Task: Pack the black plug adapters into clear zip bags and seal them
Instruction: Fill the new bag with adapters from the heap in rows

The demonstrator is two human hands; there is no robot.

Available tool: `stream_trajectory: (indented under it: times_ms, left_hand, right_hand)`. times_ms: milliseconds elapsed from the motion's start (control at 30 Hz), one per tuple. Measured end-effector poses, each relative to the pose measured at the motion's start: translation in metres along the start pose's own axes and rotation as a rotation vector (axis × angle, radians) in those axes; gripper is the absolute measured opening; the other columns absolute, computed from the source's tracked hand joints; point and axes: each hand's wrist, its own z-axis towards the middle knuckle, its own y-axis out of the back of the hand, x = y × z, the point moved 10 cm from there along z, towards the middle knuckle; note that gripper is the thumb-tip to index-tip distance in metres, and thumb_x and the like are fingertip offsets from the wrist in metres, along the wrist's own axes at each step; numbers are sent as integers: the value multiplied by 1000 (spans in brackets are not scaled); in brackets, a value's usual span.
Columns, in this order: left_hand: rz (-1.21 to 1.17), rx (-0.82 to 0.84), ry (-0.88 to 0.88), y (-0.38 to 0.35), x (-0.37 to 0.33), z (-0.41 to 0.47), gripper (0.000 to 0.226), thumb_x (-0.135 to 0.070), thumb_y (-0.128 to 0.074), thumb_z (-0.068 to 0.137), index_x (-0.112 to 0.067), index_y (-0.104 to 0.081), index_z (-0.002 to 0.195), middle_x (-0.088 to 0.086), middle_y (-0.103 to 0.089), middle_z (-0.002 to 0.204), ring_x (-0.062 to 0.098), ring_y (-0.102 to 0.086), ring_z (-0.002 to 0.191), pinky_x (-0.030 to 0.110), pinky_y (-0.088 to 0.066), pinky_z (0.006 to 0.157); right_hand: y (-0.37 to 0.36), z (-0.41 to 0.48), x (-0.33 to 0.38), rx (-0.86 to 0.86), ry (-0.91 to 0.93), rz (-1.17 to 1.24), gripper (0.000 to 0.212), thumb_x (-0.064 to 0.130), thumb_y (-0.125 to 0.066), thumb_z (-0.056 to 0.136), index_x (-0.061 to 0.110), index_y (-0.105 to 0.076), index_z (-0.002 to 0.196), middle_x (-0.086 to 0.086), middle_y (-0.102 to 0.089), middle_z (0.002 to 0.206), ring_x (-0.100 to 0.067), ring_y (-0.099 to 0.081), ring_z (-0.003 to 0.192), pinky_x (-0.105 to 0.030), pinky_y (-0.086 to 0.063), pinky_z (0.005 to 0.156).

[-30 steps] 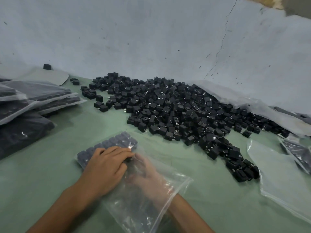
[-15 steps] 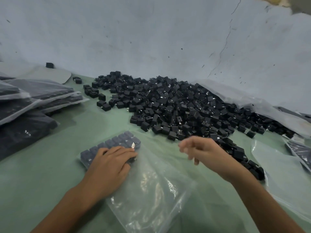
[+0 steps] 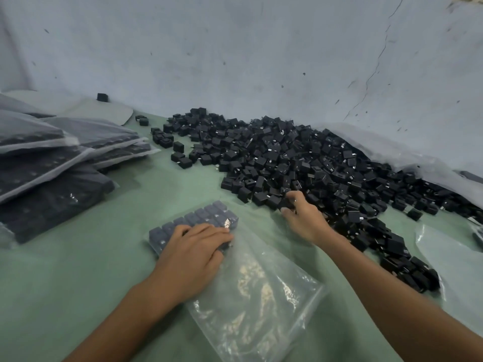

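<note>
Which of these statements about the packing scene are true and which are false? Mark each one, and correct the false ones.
1. The left hand rests flat on the clear zip bag that holds rows of adapters. True.
2. The right hand lies inside the bag. False: it is at the near edge of the loose pile of black adapters, fingers curled on an adapter.
3. Filled bags are stacked at the left of the table. True.
4. The table top is red. False: it is pale green.
5. The bag under the left hand is full to the mouth. False: only its far end holds adapters.
</note>
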Motion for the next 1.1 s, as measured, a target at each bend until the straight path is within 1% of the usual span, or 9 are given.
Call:
stream_trajectory:
  times_ms: [100,200,400,533,600,667,733,933,1100]
  left_hand:
    - [14,-3,0,-1,1,0,50,-37,-29,90,-39,-61,127,-27,-54,136,-4,-44,127,25,-22,98]
    - [28,-9,-1,-1,1,0,52,-38,-26,89,-39,-63,126,-27,-56,134,-4,-47,125,23,-21,96]
    - [37,-13,16,-4,4,2,49,-37,-29,90,-42,-59,129,-30,-52,137,-5,-42,128,19,-16,94]
    - [23,-13,23,-3,5,1,51,-40,-25,89,-44,-58,128,-31,-52,135,-7,-42,127,19,-16,95]
    - [11,-5,28,-3,5,2,50,-39,-27,90,-45,-58,129,-32,-52,136,-7,-41,128,20,-17,96]
    - [16,-1,23,-3,4,2,50,-39,-27,90,-44,-57,130,-32,-50,137,-8,-40,129,20,-17,96]
    - [33,-1,14,-4,3,2,53,-40,-24,89,-43,-56,131,-31,-49,139,-8,-39,129,20,-18,96]
    - [17,-8,-4,-4,2,3,62,-43,-14,86,-41,-54,134,-28,-50,139,-5,-41,130,23,-21,96]
    - [1,-22,-3,-2,1,2,58,-39,-21,87,-36,-62,128,-24,-58,133,0,-49,124,27,-26,94]
  right_hand:
    - [19,-32,8,0,11,408,36,30,-56,100,24,-47,134,-4,-63,111,-20,-69,74,-34,-55,61]
    - [41,-87,-12,-29,-15,754,26,12,-56,99,27,-67,117,-13,-69,99,-24,-68,68,-31,-56,57]
    - [25,-196,-62,223,-217,893,27,1,-53,82,5,-77,94,-33,-57,71,-29,-53,44,-27,-43,40]
    - [-10,-237,-25,580,-209,777,46,27,-73,66,15,-75,110,-21,-65,68,-22,-59,57,-24,-44,52]
    - [-28,-239,5,629,-150,836,43,25,-78,75,23,-73,118,-11,-73,95,-21,-68,82,-27,-50,75]
    - [-47,-228,31,589,-121,925,39,21,-77,81,26,-72,120,-7,-72,115,-23,-70,101,-28,-52,86]
    - [-64,-208,48,496,-133,1048,39,17,-77,82,22,-72,120,-10,-72,117,-35,-70,97,-33,-57,79]
    - [-87,-130,76,213,-269,1526,19,-7,-60,90,-3,-70,106,-18,-71,98,-26,-70,85,-33,-58,74]
    - [-88,-108,87,54,-149,1291,23,-14,-48,90,-4,-64,103,-21,-67,89,-29,-65,77,-33,-54,72]
